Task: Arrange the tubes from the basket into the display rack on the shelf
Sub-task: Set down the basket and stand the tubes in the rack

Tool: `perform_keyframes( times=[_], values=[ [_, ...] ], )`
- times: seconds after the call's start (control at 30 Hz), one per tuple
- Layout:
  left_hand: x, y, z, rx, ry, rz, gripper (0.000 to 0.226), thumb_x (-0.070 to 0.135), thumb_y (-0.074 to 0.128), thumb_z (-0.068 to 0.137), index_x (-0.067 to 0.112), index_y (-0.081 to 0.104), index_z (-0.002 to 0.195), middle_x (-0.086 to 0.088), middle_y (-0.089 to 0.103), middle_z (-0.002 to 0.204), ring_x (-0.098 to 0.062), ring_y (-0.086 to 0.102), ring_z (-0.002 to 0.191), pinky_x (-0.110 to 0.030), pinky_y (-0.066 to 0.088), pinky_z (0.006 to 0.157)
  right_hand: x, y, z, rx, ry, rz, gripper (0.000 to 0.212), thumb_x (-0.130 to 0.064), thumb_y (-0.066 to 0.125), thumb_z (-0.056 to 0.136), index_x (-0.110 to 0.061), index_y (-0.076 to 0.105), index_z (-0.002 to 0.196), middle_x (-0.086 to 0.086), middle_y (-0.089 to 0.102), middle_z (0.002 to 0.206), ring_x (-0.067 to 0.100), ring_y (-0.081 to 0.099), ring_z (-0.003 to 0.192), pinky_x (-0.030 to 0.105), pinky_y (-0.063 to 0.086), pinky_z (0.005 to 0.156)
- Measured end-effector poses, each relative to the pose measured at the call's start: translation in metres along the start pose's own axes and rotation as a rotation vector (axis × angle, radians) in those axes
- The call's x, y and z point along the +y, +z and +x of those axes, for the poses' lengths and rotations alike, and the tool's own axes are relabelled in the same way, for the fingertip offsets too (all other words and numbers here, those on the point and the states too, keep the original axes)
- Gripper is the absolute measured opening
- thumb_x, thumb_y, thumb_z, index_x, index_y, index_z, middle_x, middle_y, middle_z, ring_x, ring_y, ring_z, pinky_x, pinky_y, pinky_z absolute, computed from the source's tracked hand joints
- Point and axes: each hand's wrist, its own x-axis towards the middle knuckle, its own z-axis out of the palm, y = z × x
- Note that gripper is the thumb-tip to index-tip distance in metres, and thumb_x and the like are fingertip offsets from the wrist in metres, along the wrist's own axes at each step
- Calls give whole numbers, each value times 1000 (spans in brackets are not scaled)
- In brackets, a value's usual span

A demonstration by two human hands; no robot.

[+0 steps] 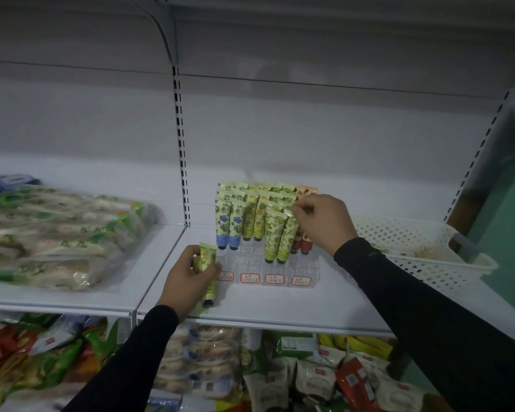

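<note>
Here the white shelf (324, 304) was dim. My left hand (188, 278) gripped yellow-green tubes (207, 264); my right hand (324, 221) pinched a green tube (286, 236) in the clear rack (268, 272).

The display rack (268, 263) stands on the shelf (324, 304), basket (414, 242) just right.

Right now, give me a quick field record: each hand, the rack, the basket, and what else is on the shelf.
left hand: grips yellow-green tubes, caps down, just left of the rack
right hand: fingers pinch the top of a green tube standing in the rack
rack: clear, tiered, on the shelf; blue, yellow, green and red tubes in back rows, front slots open
labels: four red-edged tags along the rack front
basket: white, perforated, right of the rack; contents unclear
packets: bagged goods on the shelf's left
</note>
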Motion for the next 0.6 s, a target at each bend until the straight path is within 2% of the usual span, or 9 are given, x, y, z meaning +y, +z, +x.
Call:
perform_keyframes(
  times=[0.13,0.4,0.5,0.6],
  values=[
    [-1,-1,1,12,6,15,13,24,68,90,32,59,96,2,71,87,-8,64,63,-25,47,56,2,0,-1,-20,-5,-57,19,-15,57,93,-10,76,93,2,74,95,13,63,84,17,38,72],
    [-2,1,1,16,0,9,14,22,68,90,31,59,97,2,71,87,-8,65,63,-24,48,57,2,2,4,-75,-22,-131,24,-16,56,94,-5,76,86,2,74,93,14,63,83,17,36,70],
    [-2,1,2,10,1,19,14,23,67,90,30,59,99,2,71,86,-6,63,59,-24,46,55,2,2,4,-76,-22,-131,24,-17,57,94,-5,76,87,2,74,94,9,57,78,14,31,66],
    [-2,1,2,9,1,13,14,24,67,90,30,59,100,2,71,88,-8,64,63,-24,47,55,3,3,4,-74,-17,-139,25,-17,56,94,-3,75,86,3,73,91,7,54,76,13,29,63]
  ],
)
